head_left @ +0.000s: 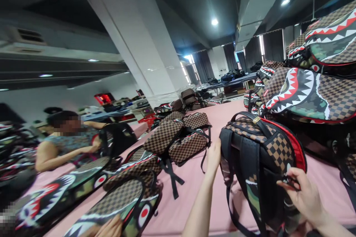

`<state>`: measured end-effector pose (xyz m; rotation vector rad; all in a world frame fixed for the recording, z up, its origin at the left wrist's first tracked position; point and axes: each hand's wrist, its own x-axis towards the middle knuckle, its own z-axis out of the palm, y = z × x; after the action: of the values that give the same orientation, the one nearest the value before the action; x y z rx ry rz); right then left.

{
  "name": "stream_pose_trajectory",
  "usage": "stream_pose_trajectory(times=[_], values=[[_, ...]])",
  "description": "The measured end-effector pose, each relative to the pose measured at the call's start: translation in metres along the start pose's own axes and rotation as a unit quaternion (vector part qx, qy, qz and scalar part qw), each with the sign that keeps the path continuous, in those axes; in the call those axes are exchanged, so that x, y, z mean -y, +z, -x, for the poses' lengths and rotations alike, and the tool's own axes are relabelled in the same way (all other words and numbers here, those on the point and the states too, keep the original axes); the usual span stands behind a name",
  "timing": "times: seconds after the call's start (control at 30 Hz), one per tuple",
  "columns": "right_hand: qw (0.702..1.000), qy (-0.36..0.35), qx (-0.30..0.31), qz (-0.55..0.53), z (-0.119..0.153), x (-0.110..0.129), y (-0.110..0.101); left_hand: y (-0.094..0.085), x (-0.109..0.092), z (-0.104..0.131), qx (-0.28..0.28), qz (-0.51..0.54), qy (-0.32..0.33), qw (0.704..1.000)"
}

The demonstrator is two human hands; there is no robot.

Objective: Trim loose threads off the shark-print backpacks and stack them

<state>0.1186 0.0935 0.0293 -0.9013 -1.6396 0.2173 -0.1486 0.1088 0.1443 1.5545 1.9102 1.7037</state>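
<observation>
A brown checkered backpack (279, 148) with black straps, camouflage patches and a red lining stands upright on the pink table (191, 189), its top partly unzipped. My left hand (214, 153) lies against the backpack's left side, its fingertips partly hidden behind the edge. At the lower right side of the bag, my right hand (302, 189) pinches a small dark piece that I cannot make out, beside the zipper edge.
Shark-mouth backpacks (294, 92) are piled high on the right. More checkered bags (164, 137) lie at centre-left. Across the table a person (66, 140) handles a black bag (119, 139). Another person's hand (111, 227) rests on a bag at the bottom left.
</observation>
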Motion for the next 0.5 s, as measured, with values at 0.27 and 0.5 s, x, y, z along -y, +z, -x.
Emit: stream_pose_trajectory(times=[0.27,0.5], values=[[0.971,0.19,-0.142,-0.022,-0.105,-0.031,-0.031,0.004,-0.039,0.123,0.218,-0.051,0.262,0.939],[0.993,0.085,-0.02,-0.073,-0.108,0.053,-0.047,-0.007,-0.062,0.113,0.059,0.048,0.306,0.949]])
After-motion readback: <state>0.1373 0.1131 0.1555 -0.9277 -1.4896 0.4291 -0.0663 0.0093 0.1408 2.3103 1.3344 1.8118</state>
